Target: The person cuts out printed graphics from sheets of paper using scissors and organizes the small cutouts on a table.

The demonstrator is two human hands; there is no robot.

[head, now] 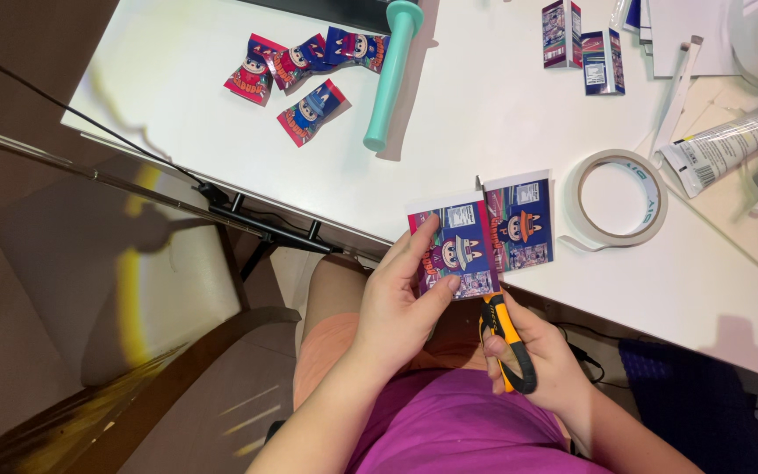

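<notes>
The left hand pinches a printed card at the table's near edge; the right hand grips an orange-and-black cutter just below it — a tape roll lies right, candy wrappers far left.

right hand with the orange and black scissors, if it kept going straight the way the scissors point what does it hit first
The right hand aims the scissors up toward the printed paper sheet held by the left hand. That sheet looks first in line; the blades already seem to reach its lower edge, though depth is unclear.
</notes>
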